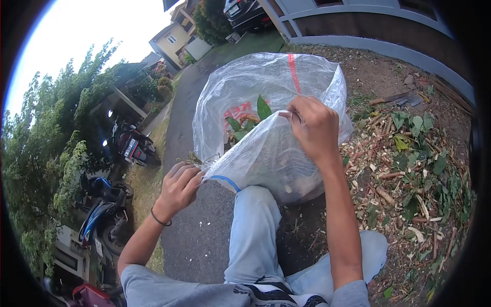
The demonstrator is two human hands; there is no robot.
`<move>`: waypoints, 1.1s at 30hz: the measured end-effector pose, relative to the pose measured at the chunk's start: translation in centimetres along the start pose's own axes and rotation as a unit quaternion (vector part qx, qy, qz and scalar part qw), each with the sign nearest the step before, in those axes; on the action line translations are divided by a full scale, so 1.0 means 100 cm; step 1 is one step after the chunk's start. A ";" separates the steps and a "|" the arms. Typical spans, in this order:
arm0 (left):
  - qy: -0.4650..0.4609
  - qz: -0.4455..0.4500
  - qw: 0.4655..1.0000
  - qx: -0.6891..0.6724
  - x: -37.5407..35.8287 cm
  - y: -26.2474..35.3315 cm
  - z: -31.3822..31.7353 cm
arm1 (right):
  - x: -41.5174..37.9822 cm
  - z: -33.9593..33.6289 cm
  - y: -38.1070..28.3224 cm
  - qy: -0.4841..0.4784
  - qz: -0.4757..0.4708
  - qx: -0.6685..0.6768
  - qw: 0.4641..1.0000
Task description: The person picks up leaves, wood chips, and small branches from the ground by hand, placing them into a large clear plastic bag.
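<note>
A large translucent woven sack (286,158) stands open on the asphalt in front of my knees, with a red stripe and red lettering on it. Green leaves (263,108) and cut stems show inside its mouth. My right hand (313,123) pinches the near rim of the sack and holds it up. At the left end of the same rim, my left hand (181,185) is closed on the sack's edge, beside a small dry sprig (197,159). A blue band runs along the sack near my left hand.
Wood chips, twigs and leaves (404,174) cover the ground at the right. A long-handled blade (391,99) lies behind them. Two motorbikes (135,148) stand at the left, a dark car (245,14) at the back, and a grey-blue wall (378,43) at the upper right.
</note>
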State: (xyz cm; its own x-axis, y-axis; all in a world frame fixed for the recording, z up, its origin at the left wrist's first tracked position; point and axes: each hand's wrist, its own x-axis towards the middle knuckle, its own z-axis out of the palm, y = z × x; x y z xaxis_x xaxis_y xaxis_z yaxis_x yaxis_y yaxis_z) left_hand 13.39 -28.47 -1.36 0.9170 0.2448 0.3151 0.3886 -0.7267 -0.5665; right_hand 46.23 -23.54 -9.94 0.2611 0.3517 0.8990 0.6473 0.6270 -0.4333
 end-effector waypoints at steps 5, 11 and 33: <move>-0.013 -0.126 0.987 -0.101 -0.029 -0.013 0.008 | 0.000 -0.001 0.005 -0.003 0.021 -0.024 0.999; 0.158 -0.190 0.968 -0.045 -0.041 -0.037 0.008 | 0.000 0.005 0.006 -0.008 0.039 0.002 0.999; -0.176 -0.258 0.942 -0.125 0.106 -0.116 -0.055 | 0.002 0.011 -0.001 -0.032 0.037 0.006 0.999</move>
State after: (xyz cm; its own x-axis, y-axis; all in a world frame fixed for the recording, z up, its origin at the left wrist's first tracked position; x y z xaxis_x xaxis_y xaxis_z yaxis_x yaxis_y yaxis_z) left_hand 18.12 -21.01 12.71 0.6026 0.7720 0.2021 0.7972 -0.5706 -0.1974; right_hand 45.45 -22.80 -9.74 0.2614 0.4398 0.8592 0.6199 0.6059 -0.4987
